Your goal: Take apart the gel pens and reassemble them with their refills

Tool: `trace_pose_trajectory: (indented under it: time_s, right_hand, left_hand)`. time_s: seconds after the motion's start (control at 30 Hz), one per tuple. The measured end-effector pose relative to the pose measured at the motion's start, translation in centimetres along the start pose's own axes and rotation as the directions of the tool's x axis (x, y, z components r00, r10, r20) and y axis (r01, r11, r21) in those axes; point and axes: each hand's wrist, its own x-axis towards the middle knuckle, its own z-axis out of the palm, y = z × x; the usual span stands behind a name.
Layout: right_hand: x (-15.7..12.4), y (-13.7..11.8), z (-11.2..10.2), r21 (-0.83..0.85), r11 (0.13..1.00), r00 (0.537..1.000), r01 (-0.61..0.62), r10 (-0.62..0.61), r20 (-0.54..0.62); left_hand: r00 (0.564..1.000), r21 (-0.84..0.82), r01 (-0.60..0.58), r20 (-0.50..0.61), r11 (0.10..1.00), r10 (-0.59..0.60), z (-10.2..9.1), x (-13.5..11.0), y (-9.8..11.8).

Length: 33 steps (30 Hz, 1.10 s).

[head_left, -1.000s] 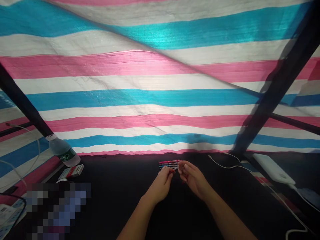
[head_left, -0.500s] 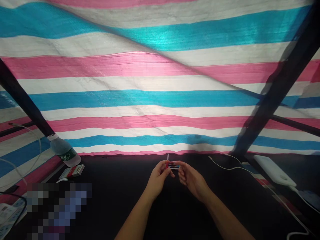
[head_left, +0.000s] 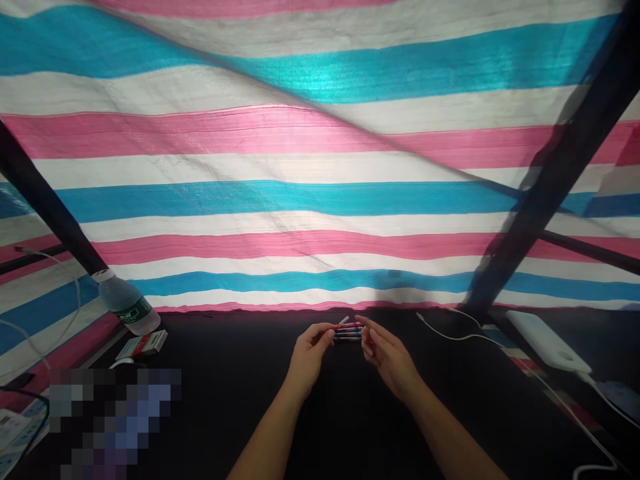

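My left hand (head_left: 311, 347) pinches a thin pen-like stick (head_left: 343, 321), reddish-orange with a whitish end, tilted up to the right. Several more slim pen-like sticks (head_left: 347, 332), pink, blue and white, lie side by side crosswise between my hands. At their right ends is my right hand (head_left: 387, 353), index finger stretched out over them and the other fingers loosely bent. Whether those fingers touch the stick ends cannot be made out. The sticks' exact kind is too small to tell.
On the black tabletop (head_left: 240, 400) stand a water bottle (head_left: 127, 303) and a small box (head_left: 143, 344) at left. A white power bank-like block (head_left: 547, 341) and a white cable (head_left: 460, 337) lie at right. Striped sheeting (head_left: 300, 247) hangs behind, with dark poles at both sides.
The stick in my left hand has tipped from upright to leaning right. My right index finger has lifted slightly, and the row of sticks shows more fully between the hands.
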Motion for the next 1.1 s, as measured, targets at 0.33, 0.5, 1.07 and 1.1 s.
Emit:
trace_pose_trajectory:
  time_s: [0.33,0.5,1.07,1.1]
  right_hand:
    - [0.5,0.6,-0.6,-0.181,0.969,0.978,0.169,-0.188,-0.094]
    - [0.4,0.3,-0.7,-0.243,0.953,0.978,0.178,-0.199,-0.063]
    - [0.3,0.8,-1.0,-0.643,0.702,0.952,0.305,-0.235,0.196]
    - [0.3,0.8,-1.0,-0.642,0.714,0.960,0.281,-0.210,0.187]
  left_hand:
    - [0.999,0.060,-0.046,0.019,0.997,0.045,-0.2,-0.1,-0.2]
    - [0.993,0.159,-0.118,0.026,0.980,0.115,-0.2,-0.1,-0.2]
    - [0.831,0.675,-0.538,0.327,0.504,0.450,-1.1,-1.1,1.2]
    - [0.820,0.668,-0.554,0.334,0.497,0.465,-1.0,-1.1,1.0]
